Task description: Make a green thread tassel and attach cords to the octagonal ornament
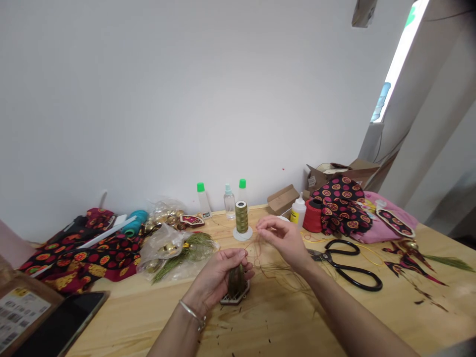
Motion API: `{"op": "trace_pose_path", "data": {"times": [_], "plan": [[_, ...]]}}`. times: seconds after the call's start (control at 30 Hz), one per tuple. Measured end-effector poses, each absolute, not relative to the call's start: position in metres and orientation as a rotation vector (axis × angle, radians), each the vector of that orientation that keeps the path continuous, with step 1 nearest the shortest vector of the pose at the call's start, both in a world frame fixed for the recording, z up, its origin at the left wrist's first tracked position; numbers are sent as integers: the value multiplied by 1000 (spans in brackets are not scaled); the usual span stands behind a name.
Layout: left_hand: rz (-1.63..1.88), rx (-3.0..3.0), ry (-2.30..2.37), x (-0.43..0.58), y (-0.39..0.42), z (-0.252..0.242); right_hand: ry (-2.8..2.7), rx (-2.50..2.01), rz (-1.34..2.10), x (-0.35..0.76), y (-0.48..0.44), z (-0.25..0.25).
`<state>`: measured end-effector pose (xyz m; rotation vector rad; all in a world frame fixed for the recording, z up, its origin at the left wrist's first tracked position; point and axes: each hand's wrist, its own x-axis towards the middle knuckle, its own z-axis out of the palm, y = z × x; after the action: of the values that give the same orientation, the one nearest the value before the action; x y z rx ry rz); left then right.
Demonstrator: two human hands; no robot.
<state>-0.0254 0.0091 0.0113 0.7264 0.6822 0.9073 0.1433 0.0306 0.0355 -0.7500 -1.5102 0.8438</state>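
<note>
My left hand (215,271) pinches the top of an olive-green thread tassel (236,283), whose strands hang below the fingers. Beneath the tassel lies a small pale openwork piece with dark edges (231,301), mostly covered. To the right, my right hand (284,240) is raised with thumb and fingertips together on a fine reddish-brown thread (259,252) that runs toward the left hand. Behind both hands stands a spool of olive thread (241,219) on a white round base. Loose thread strands (286,277) lie under my right forearm.
Black-handled scissors (344,263) lie right of my right wrist. A yellow-labelled glue bottle (298,212) and red thread cone (313,216) stand behind. Patterned fabric (111,263), bagged brass bells (169,248) and green tassels (193,245) lie left; a phone (67,322) rests front left.
</note>
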Motion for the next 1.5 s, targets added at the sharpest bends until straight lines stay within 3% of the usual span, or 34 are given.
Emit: {"op": "trace_pose_path", "data": {"times": [0.27,0.53,0.77,1.0,1.3,1.5], "plan": [[874,783,707,-22,7,11,-1048,-588,1390,148,36,37],[904,876,870,-26,9,12,-1159,-743,1161,153,39,40],[910,895,915,-27,12,11,-1087,-604,1432,181,43,53],[858,959,945,-27,11,6,-918,-513,1367,197,48,60],[718,1070,864,-20,4,10,-1513,-616,1336,122,68,99],[752,1098,793,-18,1,13,-1741,-635,1388,73,75,83]]}}
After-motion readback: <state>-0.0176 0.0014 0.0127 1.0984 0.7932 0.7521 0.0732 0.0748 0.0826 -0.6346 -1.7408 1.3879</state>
